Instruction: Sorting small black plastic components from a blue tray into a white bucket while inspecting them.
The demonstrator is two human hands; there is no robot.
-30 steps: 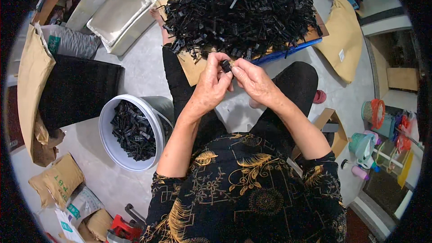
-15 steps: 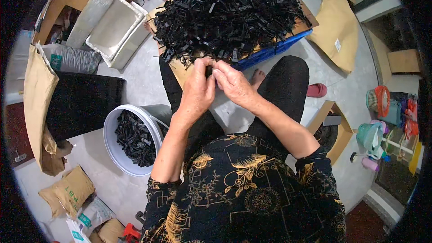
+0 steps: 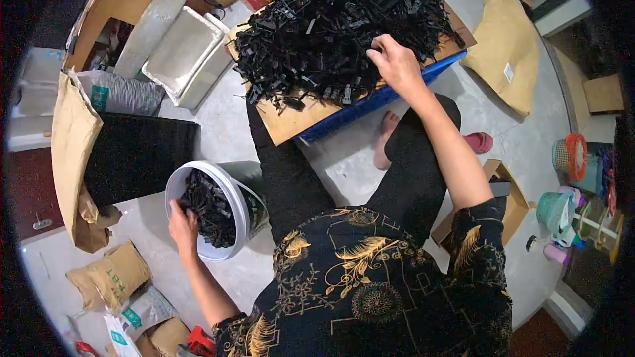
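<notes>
A large heap of small black plastic parts [image 3: 304, 46] covers most of a wooden board [image 3: 281, 122] in front of me. My right hand [image 3: 397, 65] is over the heap's right side, fingers curled in and thumb close to the index finger. Whatever it may grip is too small to make out. Down at the left, my left hand [image 3: 183, 225] is inside the near-left rim of a white bucket [image 3: 241, 215]. Its thumb and fingers are apart, over the black plastic pieces [image 3: 213, 208] lying in the bucket.
The board rests on a blue crate [image 3: 331, 129] between my knees. White foam boxes [image 3: 182, 53] and a black box [image 3: 142, 158] stand at the left. A large tan sack [image 3: 506, 46] lies at the right, near a pink slipper [image 3: 479, 142] and a cardboard box [image 3: 516, 205].
My hands were together at the heap's near edge. The left has moved down to the bucket, and the right has gone up and right over the heap.
</notes>
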